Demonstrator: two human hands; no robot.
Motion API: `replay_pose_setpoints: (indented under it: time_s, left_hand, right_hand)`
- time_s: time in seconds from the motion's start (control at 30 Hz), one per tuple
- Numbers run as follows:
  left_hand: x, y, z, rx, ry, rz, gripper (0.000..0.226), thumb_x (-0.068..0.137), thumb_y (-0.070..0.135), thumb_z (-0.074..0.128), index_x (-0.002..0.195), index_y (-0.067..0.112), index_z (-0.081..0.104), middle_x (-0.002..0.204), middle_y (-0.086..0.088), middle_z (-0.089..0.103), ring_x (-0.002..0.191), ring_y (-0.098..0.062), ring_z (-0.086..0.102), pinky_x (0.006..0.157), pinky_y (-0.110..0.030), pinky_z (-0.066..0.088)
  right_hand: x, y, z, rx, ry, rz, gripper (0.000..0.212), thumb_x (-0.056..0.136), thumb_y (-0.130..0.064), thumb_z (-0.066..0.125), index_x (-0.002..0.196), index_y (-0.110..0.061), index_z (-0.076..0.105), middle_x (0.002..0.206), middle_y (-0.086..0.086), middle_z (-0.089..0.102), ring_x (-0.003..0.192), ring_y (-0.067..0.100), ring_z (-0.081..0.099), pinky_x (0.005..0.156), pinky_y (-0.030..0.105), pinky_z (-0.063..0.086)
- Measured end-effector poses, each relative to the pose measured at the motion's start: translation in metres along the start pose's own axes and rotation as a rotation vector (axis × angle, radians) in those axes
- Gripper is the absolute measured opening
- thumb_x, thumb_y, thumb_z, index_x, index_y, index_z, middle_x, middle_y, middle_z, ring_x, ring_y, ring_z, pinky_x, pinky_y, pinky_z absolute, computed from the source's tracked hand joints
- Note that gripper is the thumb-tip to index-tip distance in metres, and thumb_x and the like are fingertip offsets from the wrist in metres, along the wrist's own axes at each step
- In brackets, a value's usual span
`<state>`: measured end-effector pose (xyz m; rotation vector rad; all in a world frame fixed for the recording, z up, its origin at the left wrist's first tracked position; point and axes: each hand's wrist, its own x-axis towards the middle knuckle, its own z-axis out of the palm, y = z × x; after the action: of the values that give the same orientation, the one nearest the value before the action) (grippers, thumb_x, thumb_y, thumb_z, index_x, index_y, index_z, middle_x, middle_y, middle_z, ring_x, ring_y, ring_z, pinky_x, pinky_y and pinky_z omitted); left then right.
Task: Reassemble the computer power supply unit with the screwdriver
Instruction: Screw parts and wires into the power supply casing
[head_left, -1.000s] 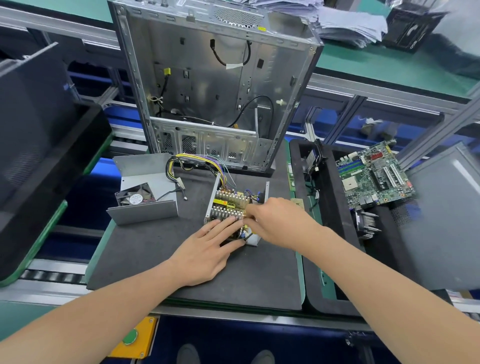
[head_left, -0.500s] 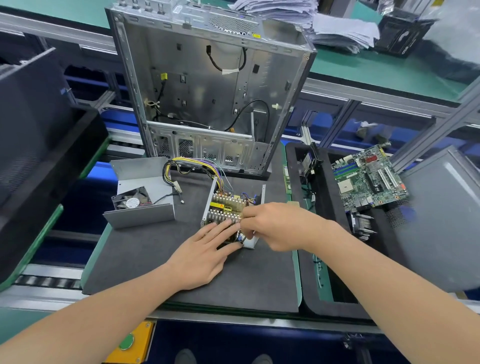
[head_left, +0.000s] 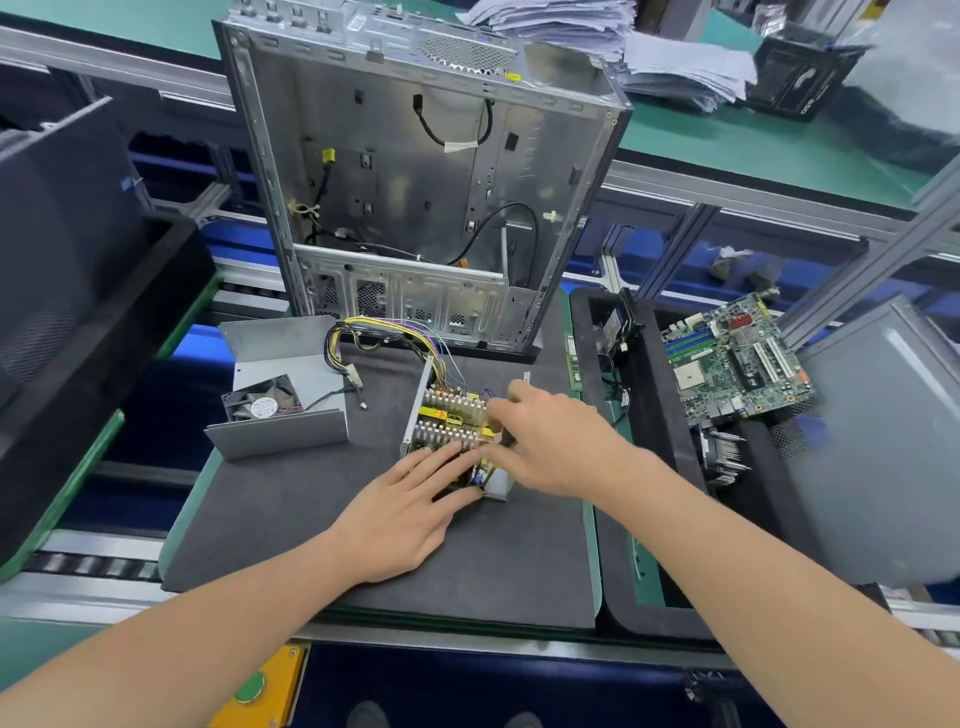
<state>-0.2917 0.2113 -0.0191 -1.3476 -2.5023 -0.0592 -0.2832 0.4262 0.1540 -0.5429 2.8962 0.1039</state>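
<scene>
PSU (head_left: 448, 422): L hand (head_left: 410, 512) flat, R hand (head_left: 550, 441) over.

This is an electronics assembly line in a factory workshop. The worktop (head_left: 291, 519) under the left hand (head_left: 410, 514) and the right hand (head_left: 556, 441) is a black foam pallet edged in green. The black rollers of a conveyor (head_left: 88, 564) show to the left of the left hand. An opened power supply (head_left: 452, 421) lies at the fingertips of both hands. Beyond them an open computer case (head_left: 415, 182) stands upright, with aluminium frame rails (head_left: 727, 192) and a green-matted bench (head_left: 753, 145) carrying stacked papers (head_left: 675, 67) behind it. Right of the right hand, a black tray (head_left: 644, 597) holds a bare motherboard (head_left: 737, 358). Nearer the person than the left hand, a yellow box (head_left: 254, 686) carries 1 green button.
</scene>
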Motion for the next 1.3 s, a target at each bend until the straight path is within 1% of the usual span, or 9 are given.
replay_pose_setpoints:
  time_s: [0.1,0.23,0.33,0.47,0.53,0.67,0.73,0.83,1.3]
  left_hand:
    - [0.000,0.000,0.001,0.000,-0.001,-0.006,0.051,0.098,0.038,0.048,0.149,0.030,0.045,0.173,-0.005,0.011,0.160,-0.025,0.006,0.129,-0.043,0.002]
    - [0.001,0.000,0.001,0.005,-0.006,-0.007,0.051,0.098,0.038,0.048,0.148,0.031,0.046,0.172,-0.004,0.011,0.160,-0.025,0.007,0.129,-0.042,0.002]
    - [0.001,0.000,0.000,0.006,-0.008,-0.009,0.050,0.098,0.037,0.048,0.147,0.030,0.046,0.172,-0.004,0.015,0.160,-0.024,0.007,0.129,-0.042,0.004]
    - [0.001,0.001,-0.003,0.002,-0.010,-0.017,0.051,0.097,0.036,0.049,0.148,0.031,0.047,0.172,-0.004,0.016,0.160,-0.024,0.009,0.128,-0.043,0.008]
    - [0.001,0.002,-0.003,0.002,-0.016,-0.016,0.051,0.098,0.037,0.049,0.148,0.031,0.046,0.172,-0.004,0.015,0.160,-0.024,0.008,0.128,-0.043,0.007]
    - [0.001,0.001,-0.003,0.005,-0.024,-0.016,0.051,0.099,0.037,0.047,0.149,0.031,0.045,0.172,-0.004,0.015,0.160,-0.024,0.007,0.129,-0.043,0.005]
    - [0.001,0.001,-0.002,0.007,-0.022,-0.017,0.051,0.099,0.037,0.047,0.149,0.030,0.045,0.172,-0.005,0.016,0.160,-0.024,0.007,0.129,-0.043,0.005]
    - [0.000,0.001,0.000,0.006,-0.024,-0.016,0.050,0.099,0.037,0.046,0.149,0.030,0.045,0.171,-0.006,0.017,0.160,-0.025,0.008,0.129,-0.043,0.006]
    - [0.000,0.001,0.004,-0.024,-0.015,-0.010,0.050,0.098,0.037,0.047,0.148,0.030,0.045,0.172,-0.004,0.014,0.160,-0.024,0.007,0.129,-0.043,0.001]
  right_hand:
    - [-0.002,0.010,-0.015,-0.077,-0.097,-0.304,0.012,0.102,-0.021,0.059,0.114,-0.023,0.056,0.121,-0.001,0.045,0.080,0.027,0.059,0.060,0.038,0.041]
    - [0.005,0.010,-0.016,-0.114,-0.127,-0.376,0.027,0.092,0.005,0.054,0.105,-0.017,0.062,0.110,-0.002,0.054,0.090,0.026,0.059,0.068,0.043,0.049]
    - [0.006,0.003,-0.010,-0.029,-0.038,-0.249,0.006,0.104,-0.018,0.055,0.103,-0.017,0.061,0.100,0.002,0.061,0.088,0.030,0.062,0.068,0.041,0.047]
    - [0.011,-0.006,0.008,-0.038,0.094,0.111,0.029,0.109,-0.039,0.043,0.091,-0.017,0.048,0.067,0.005,0.042,0.081,0.042,0.065,0.056,0.037,0.030]
    - [0.013,-0.009,0.014,-0.041,0.106,0.238,0.039,0.111,-0.047,0.039,0.088,-0.018,0.051,0.064,0.002,0.032,0.080,0.040,0.065,0.057,0.036,0.030]
    - [0.008,-0.003,0.009,-0.064,0.062,0.041,0.043,0.110,-0.054,0.037,0.102,-0.019,0.060,0.087,0.002,0.048,0.085,0.037,0.067,0.059,0.034,0.032]
    - [0.003,0.004,0.001,-0.056,-0.003,-0.214,0.024,0.109,-0.041,0.047,0.112,-0.021,0.061,0.111,0.000,0.050,0.086,0.030,0.064,0.062,0.034,0.035]
    - [0.003,0.007,-0.002,-0.118,-0.116,-0.392,0.011,0.105,-0.014,0.055,0.110,-0.022,0.059,0.115,-0.003,0.049,0.092,0.022,0.060,0.062,0.034,0.037]
    - [0.020,-0.007,0.006,0.127,-0.048,-0.026,0.013,0.096,-0.014,0.065,0.106,-0.017,0.072,0.108,0.005,0.064,0.102,0.031,0.065,0.067,0.031,0.040]
